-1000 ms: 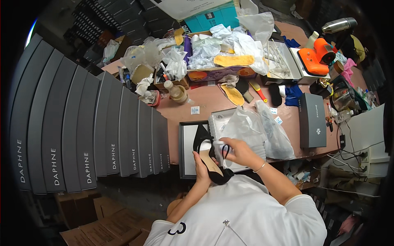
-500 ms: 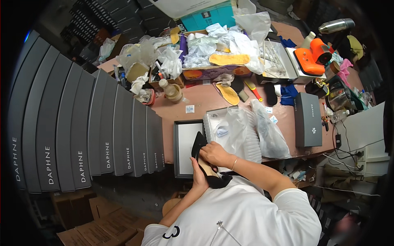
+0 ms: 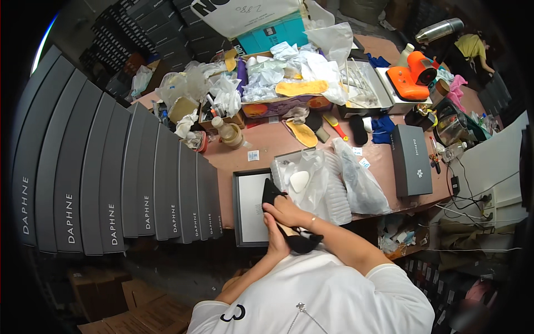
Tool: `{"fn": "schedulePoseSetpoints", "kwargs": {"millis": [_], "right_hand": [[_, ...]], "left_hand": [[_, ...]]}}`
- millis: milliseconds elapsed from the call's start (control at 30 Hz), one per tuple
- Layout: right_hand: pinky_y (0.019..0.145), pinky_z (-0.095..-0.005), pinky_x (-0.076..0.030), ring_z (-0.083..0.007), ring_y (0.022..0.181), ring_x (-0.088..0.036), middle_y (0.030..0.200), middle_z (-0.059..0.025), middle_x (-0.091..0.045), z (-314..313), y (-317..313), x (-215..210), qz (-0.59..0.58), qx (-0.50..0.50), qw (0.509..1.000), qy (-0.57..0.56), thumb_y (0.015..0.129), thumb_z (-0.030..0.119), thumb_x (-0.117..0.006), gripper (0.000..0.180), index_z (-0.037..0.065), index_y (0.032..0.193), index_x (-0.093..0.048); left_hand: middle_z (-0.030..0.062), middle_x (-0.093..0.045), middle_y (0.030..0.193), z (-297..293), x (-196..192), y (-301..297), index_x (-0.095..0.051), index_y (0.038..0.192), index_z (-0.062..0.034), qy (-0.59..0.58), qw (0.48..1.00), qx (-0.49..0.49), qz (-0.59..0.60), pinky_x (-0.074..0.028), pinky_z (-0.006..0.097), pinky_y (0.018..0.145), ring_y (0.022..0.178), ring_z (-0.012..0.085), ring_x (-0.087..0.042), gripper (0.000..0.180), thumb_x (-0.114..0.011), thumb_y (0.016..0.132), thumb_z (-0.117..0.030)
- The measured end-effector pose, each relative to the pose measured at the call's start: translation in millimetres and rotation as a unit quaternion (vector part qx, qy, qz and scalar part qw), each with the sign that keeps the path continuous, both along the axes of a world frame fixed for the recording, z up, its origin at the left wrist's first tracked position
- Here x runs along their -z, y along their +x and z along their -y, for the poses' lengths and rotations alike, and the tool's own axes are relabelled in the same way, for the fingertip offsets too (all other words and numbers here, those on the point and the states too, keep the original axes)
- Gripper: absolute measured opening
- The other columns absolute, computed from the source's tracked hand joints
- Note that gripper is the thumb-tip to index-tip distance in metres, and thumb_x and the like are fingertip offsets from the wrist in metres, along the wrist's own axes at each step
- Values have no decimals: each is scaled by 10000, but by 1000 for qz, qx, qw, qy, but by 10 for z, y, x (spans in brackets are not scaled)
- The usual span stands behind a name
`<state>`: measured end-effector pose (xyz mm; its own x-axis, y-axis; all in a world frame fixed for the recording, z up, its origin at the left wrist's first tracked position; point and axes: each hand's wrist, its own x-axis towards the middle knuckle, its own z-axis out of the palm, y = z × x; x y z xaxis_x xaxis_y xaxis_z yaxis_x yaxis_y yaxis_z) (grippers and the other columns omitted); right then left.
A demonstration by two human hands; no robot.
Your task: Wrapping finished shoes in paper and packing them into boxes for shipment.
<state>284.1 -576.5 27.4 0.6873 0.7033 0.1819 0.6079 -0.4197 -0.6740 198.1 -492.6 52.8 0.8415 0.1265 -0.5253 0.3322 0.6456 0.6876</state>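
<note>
A black pointed shoe (image 3: 306, 243) with a beige insole is tilted in front of my body, its toe pointing away from me. My left hand (image 3: 274, 236) is closed round its left side. My right hand (image 3: 286, 212) is closed at the shoe's opening near the toe, its fingers partly hidden by the shoe. Beneath the toe lies an open grey shoe box part (image 3: 240, 222) with a white inside. To the right, a clear plastic bag (image 3: 314, 172) and a white rounded pad (image 3: 298, 181) lie in another box part with ribbed white wrapping (image 3: 336, 203).
Tall grey shoe boxes (image 3: 100, 167) stand stacked at the left. A closed grey shoe box (image 3: 413, 161) stands on the right of the table. Behind are a carton of crumpled paper (image 3: 261, 108), a brown-capped bottle (image 3: 228, 132), yellow insoles (image 3: 302, 88) and an orange device (image 3: 409, 83).
My right hand has shifted slightly at the shoe's opening, with its fingers more tucked in. The white rounded pad now shows where a bluish-white item lay. The whole view has shifted a little.
</note>
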Motion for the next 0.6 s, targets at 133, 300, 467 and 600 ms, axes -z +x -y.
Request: {"fn": "schedulePoseSetpoints", "kwargs": {"millis": [133, 300, 467, 600], "right_hand": [[679, -533, -371, -427, 768, -532, 785, -234, -559, -273, -13, 44, -53, 40, 997, 24, 999, 337, -330, 340, 79, 1068, -539], [874, -542, -382, -461, 914, -549, 928, -300, -594, -188, -329, -440, -128, 54, 990, -26, 969, 485, -328, 618, -67, 977, -604], [831, -531, -399, -464, 877, -545, 900, -291, -589, -384, -211, -471, -127, 43, 990, -44, 978, 482, -301, 599, -30, 962, -610], [696, -536, -402, -490, 782, -515, 871, -284, -578, -182, -212, -548, -113, 18, 992, 48, 963, 393, -393, 444, -17, 921, -556]], "left_hand": [[92, -438, 1366, -88, -401, -11, -301, 1419, -91, -29, 999, 37, 17, -399, 378, 1006, 1227, 227, -467, 827, -300, 892, -727], [104, -639, 1069, -759, -111, 500, -592, 1094, -49, -163, 969, 185, -32, -501, 391, 884, 971, 248, -628, 618, -406, 932, -616], [85, -672, 893, -798, -67, 574, -632, 959, -70, -74, 993, 84, -37, -548, 372, 750, 818, 224, -664, 434, -494, 942, -481], [68, -646, 936, -626, -192, 490, -592, 1025, -88, -44, 997, 55, 21, -524, 332, 757, 831, 183, -636, 321, -539, 940, -393]]}}
